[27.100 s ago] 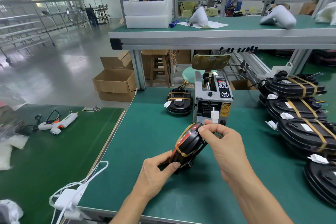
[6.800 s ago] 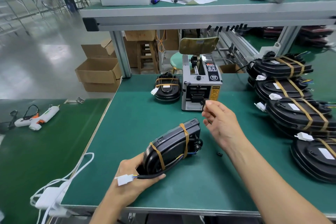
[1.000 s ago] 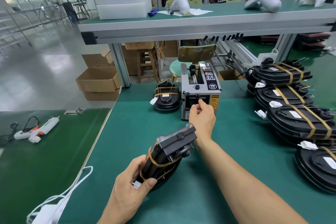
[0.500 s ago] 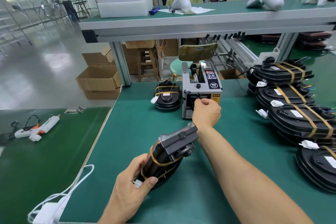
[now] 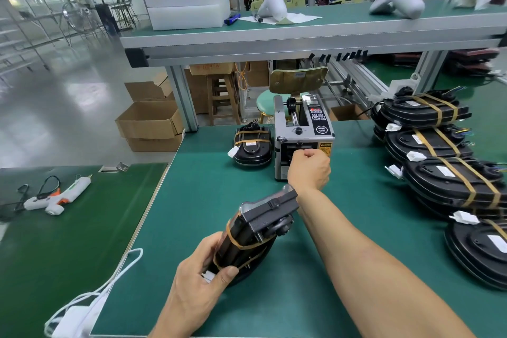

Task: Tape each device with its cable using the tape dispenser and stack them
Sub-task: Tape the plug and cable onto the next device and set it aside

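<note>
My left hand (image 5: 200,280) grips a black device (image 5: 260,228) tilted up on its edge above the green table (image 5: 205,200), with bands of brown tape round it and its white connector under my thumb. My right hand (image 5: 308,166) reaches to the outlet of the grey tape dispenser (image 5: 301,132), fingers curled at the slot; whether it pinches a tape strip is hidden. One taped device (image 5: 252,145) lies left of the dispenser. A stack of taped devices (image 5: 439,162) fills the right side.
A white glue gun (image 5: 59,196) lies on the left table, and a white adapter with cable (image 5: 82,310) sits near the front edge. An overhead shelf (image 5: 301,35) carries white boxes and white housings. Cardboard boxes and stools stand behind the table.
My right hand stays at the dispenser outlet, shifted slightly. The left hand keeps the device tilted in the same place.
</note>
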The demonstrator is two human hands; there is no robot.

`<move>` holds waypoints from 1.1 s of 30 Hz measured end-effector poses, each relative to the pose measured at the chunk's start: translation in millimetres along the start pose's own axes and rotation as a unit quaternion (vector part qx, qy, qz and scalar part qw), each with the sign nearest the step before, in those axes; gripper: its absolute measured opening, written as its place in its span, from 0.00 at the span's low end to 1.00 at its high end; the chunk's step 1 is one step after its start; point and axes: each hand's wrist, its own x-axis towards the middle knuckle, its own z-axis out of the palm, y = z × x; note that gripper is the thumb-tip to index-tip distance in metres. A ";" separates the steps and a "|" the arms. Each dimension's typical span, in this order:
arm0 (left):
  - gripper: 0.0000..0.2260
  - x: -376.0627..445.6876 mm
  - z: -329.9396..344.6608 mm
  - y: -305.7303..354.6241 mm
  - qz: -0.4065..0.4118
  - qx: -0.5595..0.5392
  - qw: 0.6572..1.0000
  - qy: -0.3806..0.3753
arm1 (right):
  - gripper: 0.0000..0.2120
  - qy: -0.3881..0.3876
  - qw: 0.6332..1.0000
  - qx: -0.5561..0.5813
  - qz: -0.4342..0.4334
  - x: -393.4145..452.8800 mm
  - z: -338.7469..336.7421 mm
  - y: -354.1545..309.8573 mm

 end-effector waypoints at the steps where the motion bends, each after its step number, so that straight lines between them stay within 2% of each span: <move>1: 0.25 0.2 0.0 -0.3 -0.001 0.000 1.000 0.000 | 0.10 -0.003 1.000 0.001 -0.005 -0.6 0.3 0.6; 4: 0.26 0.4 -0.3 -2.2 -0.003 0.004 1.000 -0.003 | 0.09 -0.039 0.998 -0.001 -0.041 -2.5 0.2 8.5; 7: 0.26 0.3 -1.4 -4.5 -0.003 0.007 1.000 -0.009 | 0.10 -0.131 0.988 0.009 -0.088 -5.6 -10.9 26.7; 12: 0.26 0.1 -2.8 -9.6 -0.007 0.015 1.000 -0.009 | 0.04 -0.244 0.957 0.155 -0.032 -12.2 -46.7 49.9; 15: 0.26 -0.2 -3.2 -9.7 -0.006 0.013 1.000 -0.006 | 0.04 -0.303 0.917 0.258 0.012 -20.8 -66.6 53.3; 18: 0.27 -0.3 -2.8 -10.3 -0.007 0.015 1.000 -0.005 | 0.03 -0.338 0.876 0.341 0.045 -30.0 -84.9 49.0; 20: 0.27 -0.5 -2.5 -10.0 -0.010 0.012 1.000 -0.003 | 0.04 -0.350 0.866 0.355 0.048 -34.3 -95.4 46.2; 23: 0.27 -0.8 -2.4 -9.9 -0.009 0.011 1.000 -0.001 | 0.04 -0.348 0.869 0.349 0.049 -37.6 -110.0 47.1; 33: 0.30 0.0 -3.5 -15.6 -0.016 0.015 1.000 -0.001 | 0.11 -0.310 0.916 0.256 0.012 -37.4 -149.3 77.4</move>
